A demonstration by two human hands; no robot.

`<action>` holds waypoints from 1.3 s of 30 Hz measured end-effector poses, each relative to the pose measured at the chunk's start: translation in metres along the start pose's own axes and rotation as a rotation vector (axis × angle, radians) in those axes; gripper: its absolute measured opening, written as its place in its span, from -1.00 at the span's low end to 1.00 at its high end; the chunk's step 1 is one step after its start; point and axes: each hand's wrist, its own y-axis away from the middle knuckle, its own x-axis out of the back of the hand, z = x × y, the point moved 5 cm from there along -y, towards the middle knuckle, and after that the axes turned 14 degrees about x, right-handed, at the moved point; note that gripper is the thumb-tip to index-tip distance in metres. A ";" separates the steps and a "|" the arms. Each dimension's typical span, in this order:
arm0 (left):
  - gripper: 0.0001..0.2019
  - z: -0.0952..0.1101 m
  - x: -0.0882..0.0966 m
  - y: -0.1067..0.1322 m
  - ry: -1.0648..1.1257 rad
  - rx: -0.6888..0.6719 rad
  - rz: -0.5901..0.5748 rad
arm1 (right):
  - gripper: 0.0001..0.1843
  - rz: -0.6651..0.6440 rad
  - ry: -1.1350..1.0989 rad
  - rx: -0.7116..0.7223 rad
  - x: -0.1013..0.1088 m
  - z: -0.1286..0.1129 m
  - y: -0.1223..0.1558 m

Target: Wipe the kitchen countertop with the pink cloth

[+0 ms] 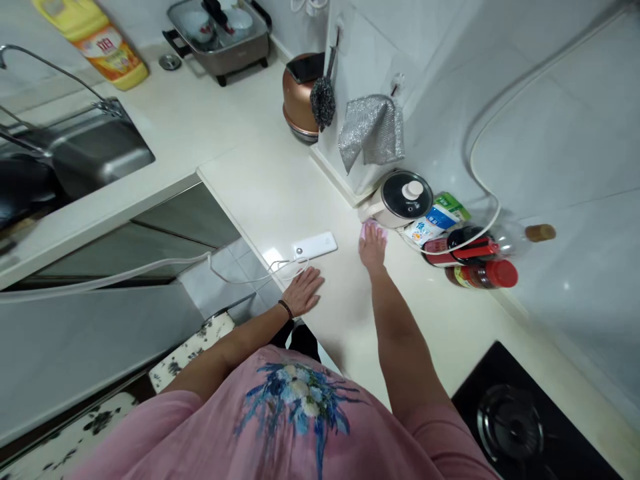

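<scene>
My right hand [373, 248] presses a pink cloth [381, 231] against the white countertop [345, 300], right by the base of a small cream pot [395, 203] with a glass lid. Most of the cloth is hidden beneath the fingers. Palm down near the counter's front edge lies my left hand [303, 292], its fingers spread and holding nothing. Just beyond it rests a white power bank [315, 246] with a thin white cable [280, 268] beside it, looping toward the edge.
Seasoning packets [433, 223] and a red-capped jar [483, 274] stand along the right wall. A black gas stove [520, 420] is at lower right. A silver mesh cloth [375, 130] and a scrubber [323, 101] hang from the wall corner. The sink [100, 157] is at left.
</scene>
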 end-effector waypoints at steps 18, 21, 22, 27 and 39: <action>-0.22 -0.003 0.002 -0.003 0.124 -0.029 0.029 | -0.35 -0.092 -0.113 0.426 -0.043 -0.133 0.261; -0.23 -0.003 0.003 -0.003 0.171 -0.052 0.027 | -0.30 -0.022 -0.064 0.041 -0.031 -0.068 0.290; -0.24 -0.003 0.004 -0.004 0.195 -0.056 0.027 | -0.28 0.013 -0.047 -0.102 -0.026 -0.046 0.298; -0.33 -0.008 0.018 -0.006 0.406 -0.040 0.088 | -0.22 0.132 -0.026 -0.558 -0.010 0.007 0.281; -0.46 -0.038 0.057 -0.014 0.557 0.076 0.231 | -0.32 -0.132 -0.101 0.353 -0.051 -0.234 0.191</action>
